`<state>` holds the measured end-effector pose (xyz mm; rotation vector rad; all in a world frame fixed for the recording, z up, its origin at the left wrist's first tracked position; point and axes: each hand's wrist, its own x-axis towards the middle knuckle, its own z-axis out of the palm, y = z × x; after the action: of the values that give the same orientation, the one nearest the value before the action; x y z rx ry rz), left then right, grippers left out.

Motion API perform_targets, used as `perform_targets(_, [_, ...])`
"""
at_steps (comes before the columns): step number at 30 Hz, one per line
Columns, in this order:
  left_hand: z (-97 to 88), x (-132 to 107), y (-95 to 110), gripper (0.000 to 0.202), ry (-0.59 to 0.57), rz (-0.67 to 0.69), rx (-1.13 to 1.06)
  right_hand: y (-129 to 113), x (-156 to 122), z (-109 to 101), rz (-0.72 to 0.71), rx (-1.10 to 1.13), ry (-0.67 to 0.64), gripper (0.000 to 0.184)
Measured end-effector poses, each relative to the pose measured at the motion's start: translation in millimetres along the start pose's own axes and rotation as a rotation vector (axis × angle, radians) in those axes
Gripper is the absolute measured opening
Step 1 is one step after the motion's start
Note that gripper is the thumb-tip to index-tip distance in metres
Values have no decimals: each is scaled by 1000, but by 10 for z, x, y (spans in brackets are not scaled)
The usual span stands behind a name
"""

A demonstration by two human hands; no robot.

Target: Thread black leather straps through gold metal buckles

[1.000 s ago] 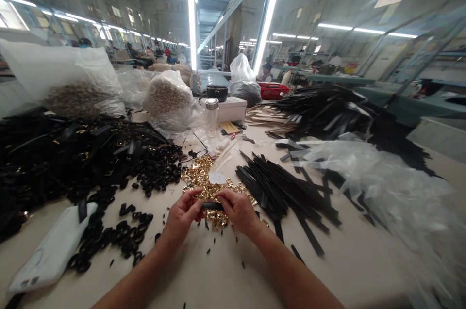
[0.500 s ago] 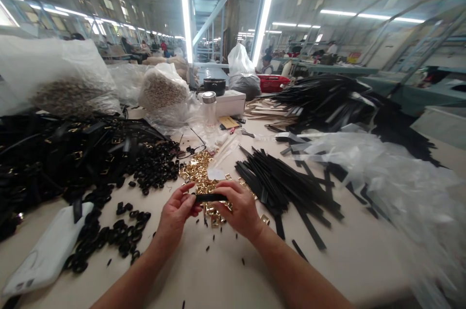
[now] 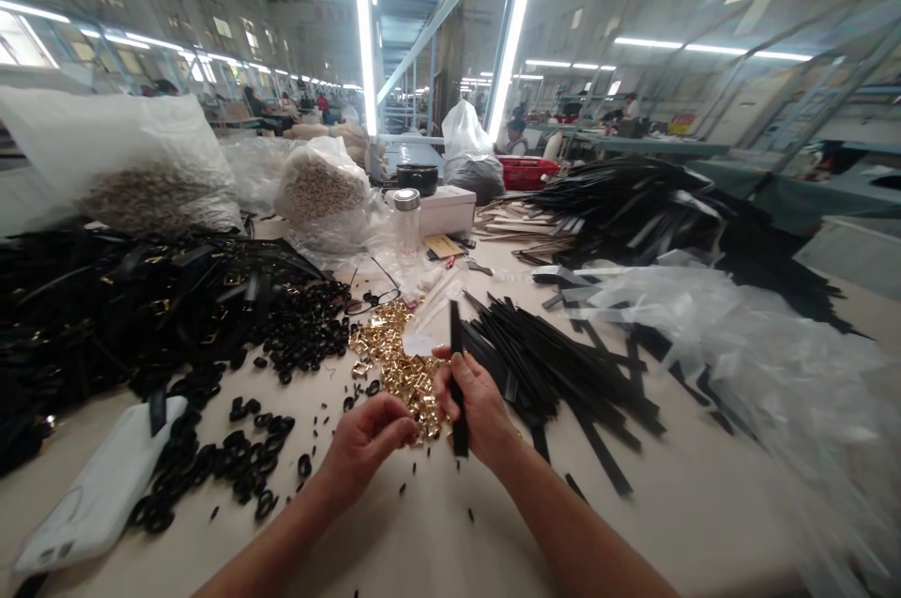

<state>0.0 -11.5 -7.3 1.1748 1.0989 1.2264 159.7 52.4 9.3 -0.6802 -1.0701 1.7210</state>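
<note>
My right hand [image 3: 477, 406] is closed round a narrow black strap [image 3: 457, 363], which it holds upright over the table. My left hand [image 3: 366, 440] sits just left of it with its fingertips pinched together at the near edge of a pile of small gold buckles [image 3: 392, 361]; what the pinch holds is too small to make out. A bundle of loose black straps [image 3: 556, 363] lies fanned out right of my right hand. Black oval rings [image 3: 236, 462] are scattered left of my left hand.
A heap of black straps with gold buckles [image 3: 119, 307] fills the left. A white phone-like object [image 3: 99, 495] lies at near left. Clear plastic bags [image 3: 760, 363] cover the right. Bagged parts [image 3: 320, 185], a glass jar [image 3: 409, 222] and a white box [image 3: 447, 208] stand behind. Other workers sit far back.
The strap was held level between both hands; now my right hand alone holds it upright. My left hand has let go and dropped to the edge of the gold buckles.
</note>
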Motion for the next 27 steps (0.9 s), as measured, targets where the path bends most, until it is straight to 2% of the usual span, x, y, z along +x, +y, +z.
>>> perform_targets(2, [-37,13,26,32,37,10,-38,-65,-14,-46,53,-151,-121,45])
perform_targets(5, [-130,55,82,51,183,28,-139,-110,-50,-101,224,-398,-404,57])
perform_targets(7, [-191,83,109,48,259,41,-158,-115,-70,-117,331,-505,-541,61])
perform_targets(9, [-233,102,122,37,298,49,-116,-117,-81,-121,368,-592,-596,61])
perform_targets(12, [-249,112,116,26,323,32,-57,-123,-81,-112,354,-669,-577,50])
perform_targets(14, [-233,114,104,28,322,-7,-68,-120,-80,-98,297,-718,-526,33])
perform_targets(16, [-209,118,90,37,310,-60,-98,-106,-81,-77,139,-854,-449,17])
perform_targets(18, [-186,124,77,47,300,-117,-119,-81,-85,-51,-85,-1041,-357,8])
perform_targets(21, [-165,129,62,56,303,-178,-145,-28,-92,-15,-286,-1196,-267,8])
perform_targets(27, [-157,120,32,69,282,-220,-242,66,-94,5,-400,-1205,-187,11])
